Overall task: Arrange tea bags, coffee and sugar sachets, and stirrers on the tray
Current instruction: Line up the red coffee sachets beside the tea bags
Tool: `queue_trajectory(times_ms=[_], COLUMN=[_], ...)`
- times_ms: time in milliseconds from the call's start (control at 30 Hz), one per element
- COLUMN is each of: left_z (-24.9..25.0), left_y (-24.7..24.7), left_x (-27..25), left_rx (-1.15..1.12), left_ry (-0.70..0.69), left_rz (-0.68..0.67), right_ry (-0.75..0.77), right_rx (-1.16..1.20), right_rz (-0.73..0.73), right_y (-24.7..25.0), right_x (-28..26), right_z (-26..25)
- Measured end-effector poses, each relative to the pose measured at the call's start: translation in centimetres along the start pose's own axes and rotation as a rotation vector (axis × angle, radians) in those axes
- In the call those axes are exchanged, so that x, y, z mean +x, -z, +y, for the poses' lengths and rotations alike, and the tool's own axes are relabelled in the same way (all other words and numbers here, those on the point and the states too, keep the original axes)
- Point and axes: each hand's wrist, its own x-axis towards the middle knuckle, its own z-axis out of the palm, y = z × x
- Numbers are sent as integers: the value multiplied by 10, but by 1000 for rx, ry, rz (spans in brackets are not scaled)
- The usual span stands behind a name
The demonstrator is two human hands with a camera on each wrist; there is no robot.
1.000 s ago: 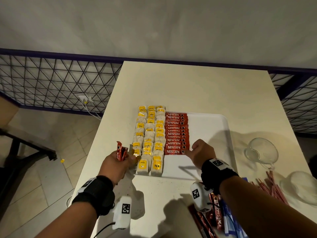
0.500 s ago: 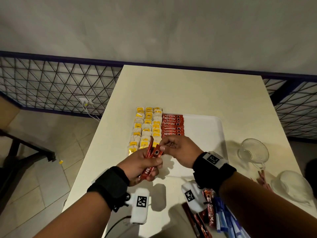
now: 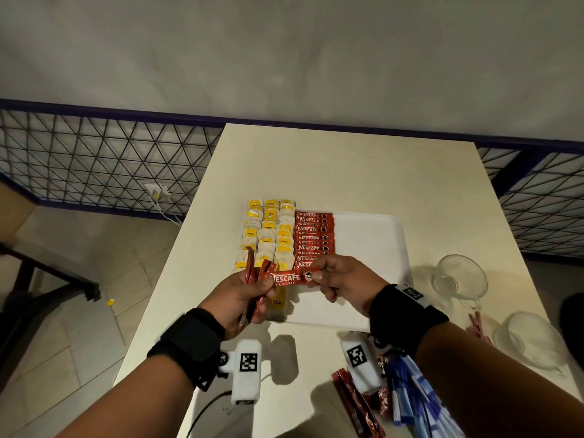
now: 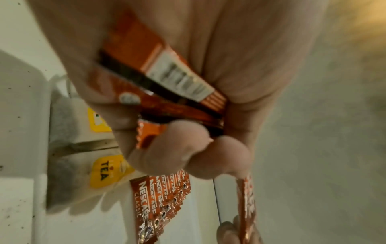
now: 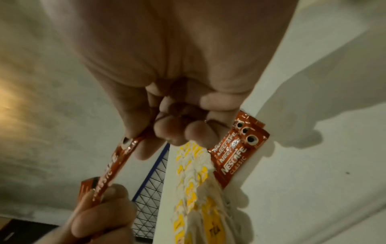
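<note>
My left hand (image 3: 264,294) grips a bundle of red coffee sachets (image 4: 167,82) just above the tray's near left corner. My right hand (image 3: 317,276) pinches the right end of one Nescafe sachet (image 3: 289,278), which lies level between both hands; its left end still touches the bundle. In the right wrist view the same sachet (image 5: 115,162) runs from my right fingers down to the left hand (image 5: 100,214). On the white tray (image 3: 373,248) lie three columns of tea bags (image 3: 268,235) and a column of coffee sachets (image 3: 313,238).
Two glass cups (image 3: 459,276) (image 3: 524,339) stand right of the tray with red stirrers (image 3: 477,324) between them. Loose coffee sachets (image 3: 357,403) and blue sugar sachets (image 3: 410,393) lie at the near table edge. A metal grille fence (image 3: 94,162) borders the table.
My right hand left the coffee column on the tray, met the left hand, and has drawn one sachet sideways from the bundle. The left hand moved right, over the tray's near corner.
</note>
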Motion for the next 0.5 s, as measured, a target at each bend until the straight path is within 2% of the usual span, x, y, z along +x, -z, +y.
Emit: queue_trajectory(times_ms=[67,267,367,500], left_z=[-2,-8,-10,-14], left_y=[1,31,42,53], left_x=[4,10,7,5], left_rx=[17,309,335,389], left_ry=[-2,-36,-30,5], left_rz=[47,361,404,419], right_ry=[-26,-127,-182,-252], right_rx=[-11,-326,-434,-461], right_rz=[16,196,190,212], right_y=[3,34,37,31], right_x=[1,3,6,15], right_z=[5,28,43,55])
